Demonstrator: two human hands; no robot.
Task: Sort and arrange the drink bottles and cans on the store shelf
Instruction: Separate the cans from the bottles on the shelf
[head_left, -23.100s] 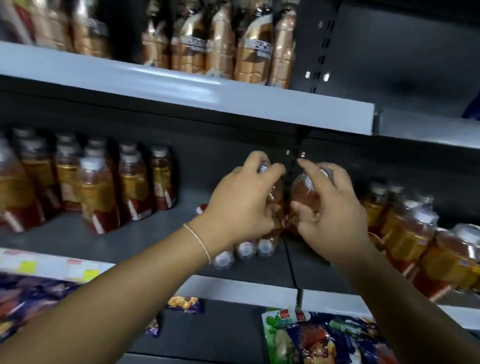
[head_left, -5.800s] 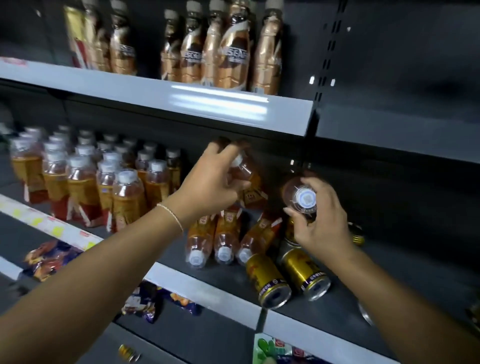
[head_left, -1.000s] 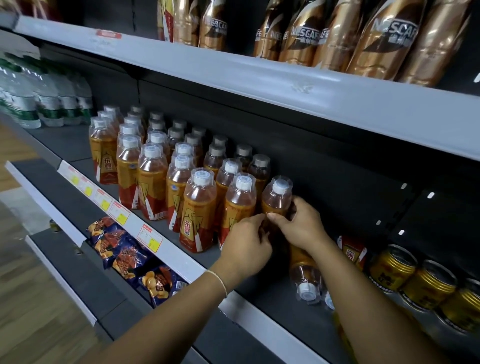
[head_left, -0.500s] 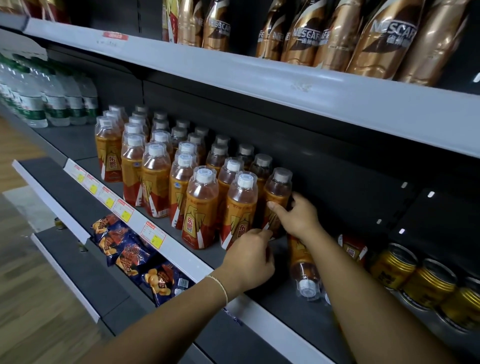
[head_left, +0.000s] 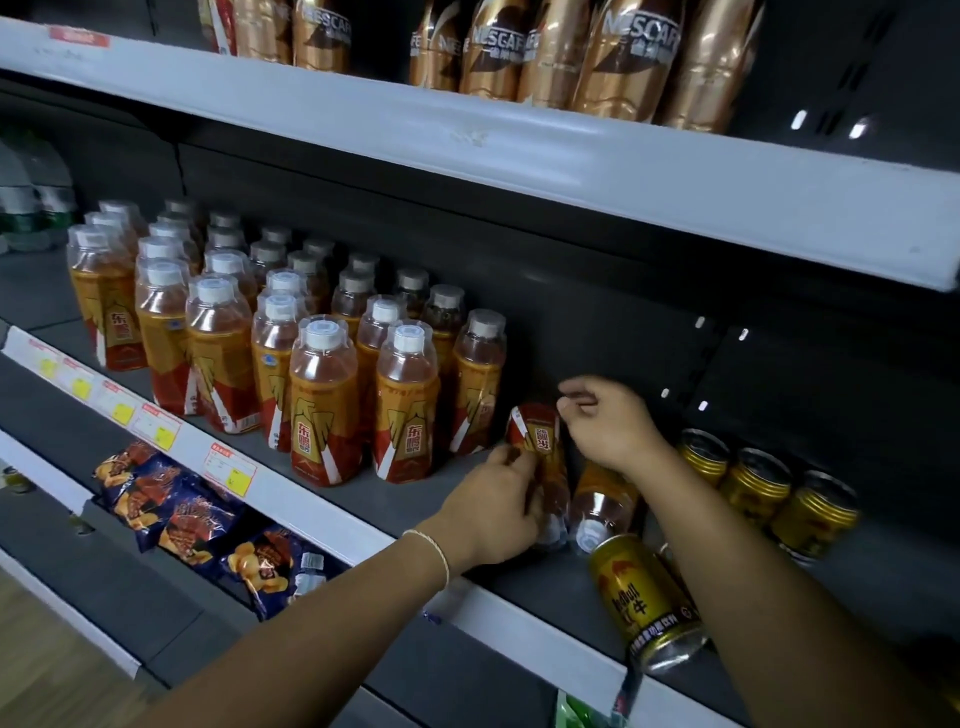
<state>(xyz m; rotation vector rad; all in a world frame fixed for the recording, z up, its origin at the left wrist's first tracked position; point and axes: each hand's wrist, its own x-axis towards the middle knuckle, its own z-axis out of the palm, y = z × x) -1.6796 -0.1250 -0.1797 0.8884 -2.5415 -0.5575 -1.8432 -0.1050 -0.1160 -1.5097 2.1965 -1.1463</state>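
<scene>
Orange drink bottles (head_left: 324, 400) with white caps stand in rows on the dark middle shelf (head_left: 415, 499). To their right a matching bottle (head_left: 537, 441) lies with its cap toward the front, its base end raised. My left hand (head_left: 498, 506) grips it around the middle. My right hand (head_left: 610, 423) has curled fingers at that bottle's base end. A second lying bottle (head_left: 602, 501) shows under my right wrist. A gold can (head_left: 644, 597) lies at the shelf's front edge.
Three gold cans (head_left: 761, 486) lie on their sides further right. Gold coffee bottles (head_left: 613, 57) fill the upper shelf. Snack packets (head_left: 197, 519) lie on the lower shelf, and water bottles (head_left: 31, 208) stand at far left. Price tags (head_left: 156, 426) line the shelf's edge.
My right hand has left the last standing bottle and dropped to the lying one. My left hand moved right and took hold of that bottle.
</scene>
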